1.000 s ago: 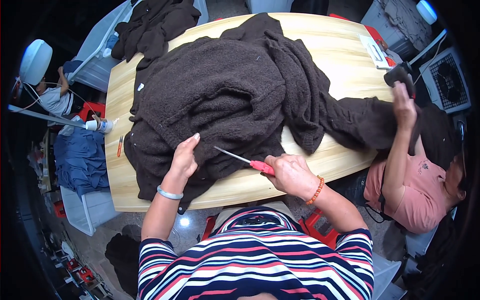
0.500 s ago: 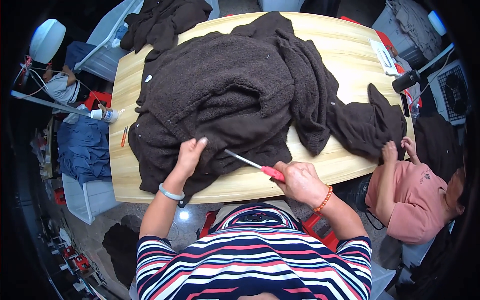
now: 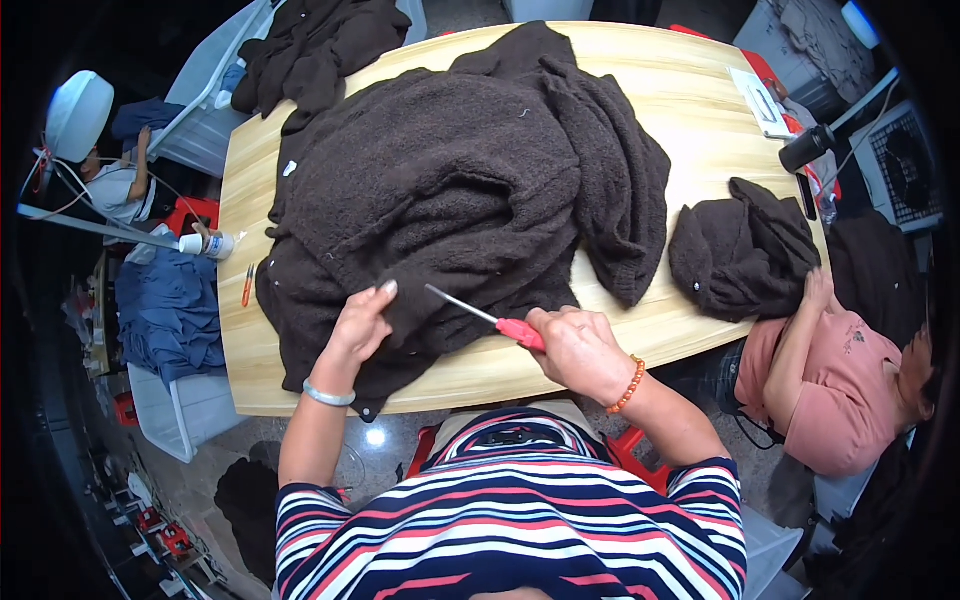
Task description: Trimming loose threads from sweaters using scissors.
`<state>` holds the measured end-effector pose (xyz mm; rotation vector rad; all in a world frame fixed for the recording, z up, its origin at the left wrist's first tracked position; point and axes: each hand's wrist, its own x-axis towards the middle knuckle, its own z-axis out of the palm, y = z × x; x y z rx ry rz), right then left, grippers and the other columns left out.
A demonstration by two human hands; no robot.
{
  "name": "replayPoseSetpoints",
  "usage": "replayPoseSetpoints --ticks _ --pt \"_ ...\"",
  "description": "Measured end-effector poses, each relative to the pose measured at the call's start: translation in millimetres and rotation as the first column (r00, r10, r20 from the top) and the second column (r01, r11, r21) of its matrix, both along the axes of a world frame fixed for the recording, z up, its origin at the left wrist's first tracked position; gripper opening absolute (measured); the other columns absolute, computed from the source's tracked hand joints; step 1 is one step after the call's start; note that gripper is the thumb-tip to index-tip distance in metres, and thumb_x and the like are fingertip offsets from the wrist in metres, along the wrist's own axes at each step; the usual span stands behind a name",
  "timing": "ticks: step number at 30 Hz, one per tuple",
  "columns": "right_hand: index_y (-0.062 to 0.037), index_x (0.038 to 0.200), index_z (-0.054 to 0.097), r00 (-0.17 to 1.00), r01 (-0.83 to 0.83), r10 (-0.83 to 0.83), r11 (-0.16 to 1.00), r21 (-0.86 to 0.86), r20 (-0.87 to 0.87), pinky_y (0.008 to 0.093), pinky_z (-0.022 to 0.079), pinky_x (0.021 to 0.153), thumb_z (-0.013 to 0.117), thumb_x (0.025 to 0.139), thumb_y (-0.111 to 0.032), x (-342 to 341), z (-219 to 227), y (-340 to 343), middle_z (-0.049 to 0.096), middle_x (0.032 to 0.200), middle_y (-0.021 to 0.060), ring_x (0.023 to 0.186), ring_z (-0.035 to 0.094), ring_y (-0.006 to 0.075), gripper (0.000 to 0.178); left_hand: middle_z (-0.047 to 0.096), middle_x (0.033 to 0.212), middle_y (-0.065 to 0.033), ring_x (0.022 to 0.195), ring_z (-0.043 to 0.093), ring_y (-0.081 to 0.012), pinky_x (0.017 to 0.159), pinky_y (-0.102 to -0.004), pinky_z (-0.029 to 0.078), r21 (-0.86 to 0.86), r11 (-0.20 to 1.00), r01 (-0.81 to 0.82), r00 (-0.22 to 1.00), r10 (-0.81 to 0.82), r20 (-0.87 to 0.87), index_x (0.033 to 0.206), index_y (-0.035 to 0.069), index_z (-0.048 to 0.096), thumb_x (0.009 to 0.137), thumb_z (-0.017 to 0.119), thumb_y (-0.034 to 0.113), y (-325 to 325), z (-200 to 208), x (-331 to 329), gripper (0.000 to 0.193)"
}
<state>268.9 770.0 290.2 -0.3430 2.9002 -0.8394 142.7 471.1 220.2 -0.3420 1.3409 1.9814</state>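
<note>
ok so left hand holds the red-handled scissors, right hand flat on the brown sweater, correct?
Hands are swapped. The head view shows the right hand gripping the red-handled scissors, and the left hand resting on the brown sweater.

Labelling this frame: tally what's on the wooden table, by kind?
Dark brown knit garments: 3, the big one under the left hand, a bundle at the right edge, another at the far left corner
Red-handled tool, in the right hand: 1
Small orange tool: 1
Flat white item: 1
Total: 6
</note>
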Motion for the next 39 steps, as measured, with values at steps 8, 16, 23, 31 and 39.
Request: replayPoseSetpoints --ticks 8,16,23,31,39 --pt "-0.0082 0.093 0.061 0.978 0.166 -0.163 0.986 -0.019 0.128 0.0465 0.051 0.068 0.068 0.083 -0.021 30.3 -5.6 32.8 0.065 0.074 0.0171 0.077 0.066 0.035 0.018 0.063 0.112 -0.0159 0.101 0.062 -0.0297 0.089 -0.0392 0.051 -0.852 0.504 -0.141 0.313 -0.794 -0.522 0.132 0.002 0.052 0.069 0.086 0.027 57.2 7.6 11.3 0.076" --pt "-0.0084 0.093 0.062 0.942 0.271 -0.29 0.954 0.124 0.17 0.046 0.052 0.068 0.067 0.086 -0.023 53.3 4.1 47.4 0.065 0.069 0.0173 0.071 0.067 0.0362 0.017 0.057 0.103 -0.0108 0.097 0.055 -0.0274 0.08 -0.0376 0.043 -0.849 0.445 -0.284 0.015 -0.884 -0.468 0.112 0.005 0.063 0.068 0.082 0.028 138.8 -70.7 25.3 0.053" --pt "-0.008 0.093 0.065 0.912 0.178 -0.227 0.969 0.17 0.34 0.0475 0.051 0.074 0.07 0.082 -0.03 76.4 1.9 61.1 0.066 0.076 0.0203 0.077 0.065 0.0401 0.025 0.061 0.076 -0.0188 0.067 0.062 -0.0277 0.064 -0.0356 0.047 -0.621 0.768 -0.156 0.539 -0.461 -0.705 0.085 -0.004 0.062 0.084 0.07 0.016 122.3 -76.8 25.5 0.022" --pt "-0.0083 0.091 0.065 0.949 0.223 -0.232 0.972 0.068 0.211 0.047 0.051 0.069 0.071 0.082 -0.025 61.9 -12.9 56.9 0.066 0.074 0.019 0.073 0.066 0.0379 0.02 0.062 0.116 -0.0138 0.104 0.058 -0.023 0.093 -0.035 0.046 -0.455 0.404 -0.794 0.458 -0.095 -0.884 0.097 0.003 0.072 0.083 0.066 0.004 -13.7 -4.6 -34.9 0.016" --pt "-0.0086 0.092 0.063 0.981 0.021 -0.03 0.999 0.048 0.19 0.0461 0.051 0.068 0.069 0.084 -0.027 12.2 -7.7 32.8 0.066 0.073 0.0168 0.076 0.066 0.0354 0.021 0.067 0.089 -0.0067 0.083 0.061 -0.0108 0.078 -0.0237 0.048 -0.32 0.649 -0.69 0.365 -0.07 -0.928 0.097 -0.001 0.07 0.08 0.063 -0.003 -2.4 62.6 -57.0 0.018"
